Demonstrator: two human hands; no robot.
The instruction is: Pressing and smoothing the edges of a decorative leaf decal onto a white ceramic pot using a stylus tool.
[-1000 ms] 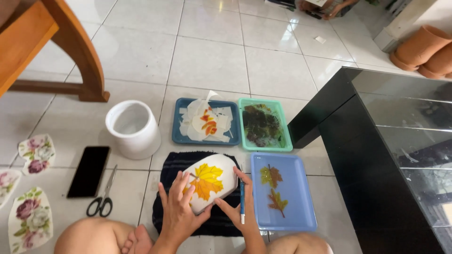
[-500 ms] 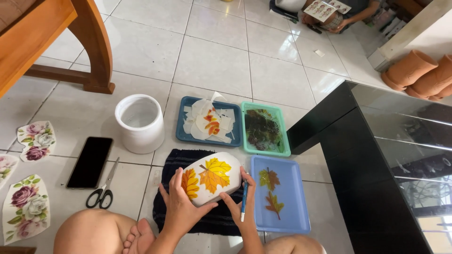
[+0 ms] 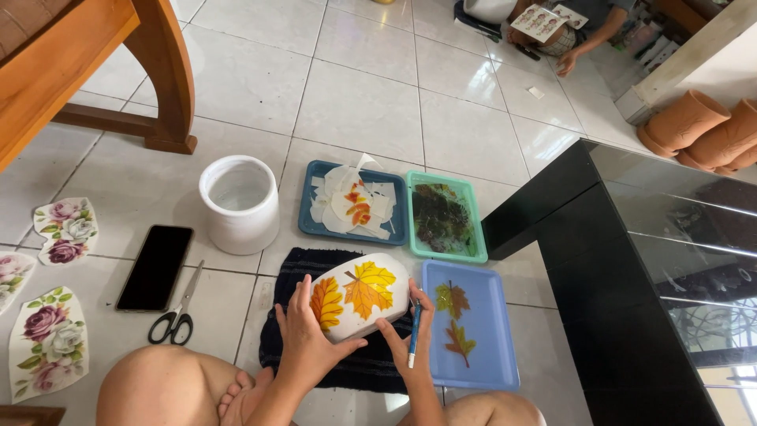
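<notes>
Now, the white pot [image 3: 359, 306] lay tilted on the dark mat [image 3: 315, 272], at six o'clock from the teal tray [image 3: 311, 225]. The left hand [image 3: 303, 335] cupped it firmly; the right hand [image 3: 410, 335] pinched a blue pen [image 3: 414, 335]. Pressing leaf decals outward seemed wise. Pot's far side stayed hidden.

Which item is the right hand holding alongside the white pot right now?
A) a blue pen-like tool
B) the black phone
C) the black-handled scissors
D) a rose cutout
A: the right hand grips a slim blue pen-like tool pointing downward while pressed against the white pot with leaf designs.
</notes>
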